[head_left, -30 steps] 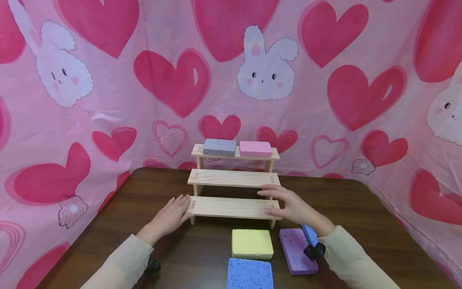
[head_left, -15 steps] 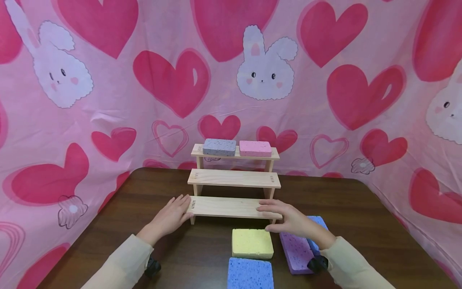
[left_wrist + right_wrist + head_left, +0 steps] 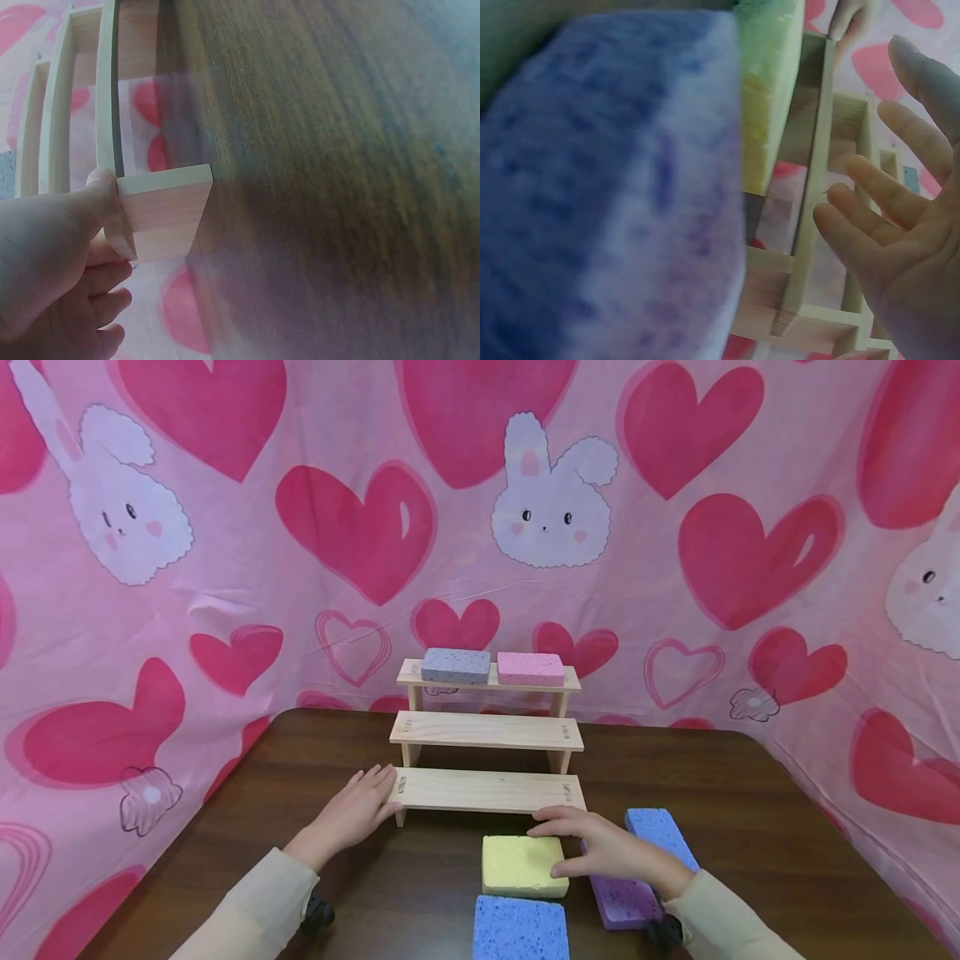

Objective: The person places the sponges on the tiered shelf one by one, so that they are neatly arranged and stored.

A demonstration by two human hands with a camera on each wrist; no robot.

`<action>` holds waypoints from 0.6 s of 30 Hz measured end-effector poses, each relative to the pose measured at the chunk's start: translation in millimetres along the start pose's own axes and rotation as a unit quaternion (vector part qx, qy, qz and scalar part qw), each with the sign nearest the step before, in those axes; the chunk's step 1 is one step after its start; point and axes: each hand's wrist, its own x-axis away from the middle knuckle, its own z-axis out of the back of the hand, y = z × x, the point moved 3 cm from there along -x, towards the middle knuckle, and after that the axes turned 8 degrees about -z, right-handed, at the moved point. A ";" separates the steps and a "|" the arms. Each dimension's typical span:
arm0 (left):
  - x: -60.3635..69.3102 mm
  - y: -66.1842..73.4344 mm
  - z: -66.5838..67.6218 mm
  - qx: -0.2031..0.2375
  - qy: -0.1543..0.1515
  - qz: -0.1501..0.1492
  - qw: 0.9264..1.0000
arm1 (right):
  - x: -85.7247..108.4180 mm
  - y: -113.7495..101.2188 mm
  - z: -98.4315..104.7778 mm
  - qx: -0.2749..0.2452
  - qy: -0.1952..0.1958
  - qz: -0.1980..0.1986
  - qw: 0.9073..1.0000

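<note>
A three-step wooden stand (image 3: 480, 791) holds a grey-blue sponge (image 3: 456, 667) and a pink sponge (image 3: 530, 669) on its top step. The left hand (image 3: 352, 814) is at the left end of the lowest step; in the left wrist view this hand (image 3: 52, 255) pinches the board (image 3: 109, 97) between thumb and finger. Over the right part of a yellow sponge (image 3: 513, 864) hovers the right hand (image 3: 600, 843). The right wrist view shows this hand (image 3: 915, 217) with fingers spread, holding nothing, apart from the yellow sponge (image 3: 769, 97).
One blue sponge (image 3: 520, 931) lies in front of the yellow one. To the right, a purple sponge (image 3: 626, 906) and another blue sponge (image 3: 660, 831) are partly hidden by the right arm. A pink heart-patterned cloth (image 3: 465, 560) hangs behind the brown table (image 3: 750, 827).
From beside the stand's middle and lowest steps, the right hand has come down and toward the camera to the yellow sponge. The left hand and the sponges have not moved.
</note>
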 end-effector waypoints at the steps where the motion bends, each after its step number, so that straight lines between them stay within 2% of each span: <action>1: 0.1 0.0 -0.1 0.000 -0.001 0.001 1.000 | 0.7 0.9 -1.4 0.002 -0.002 -0.002 1.000; 9: 0.0 -0.1 0.2 0.007 -0.004 0.005 1.000 | 7.0 8.2 -9.9 0.008 -0.029 -0.042 0.999; 18: -0.2 -0.2 -0.4 0.010 -0.003 0.006 1.000 | 11.6 14.0 -17.7 0.028 -0.044 -0.045 0.998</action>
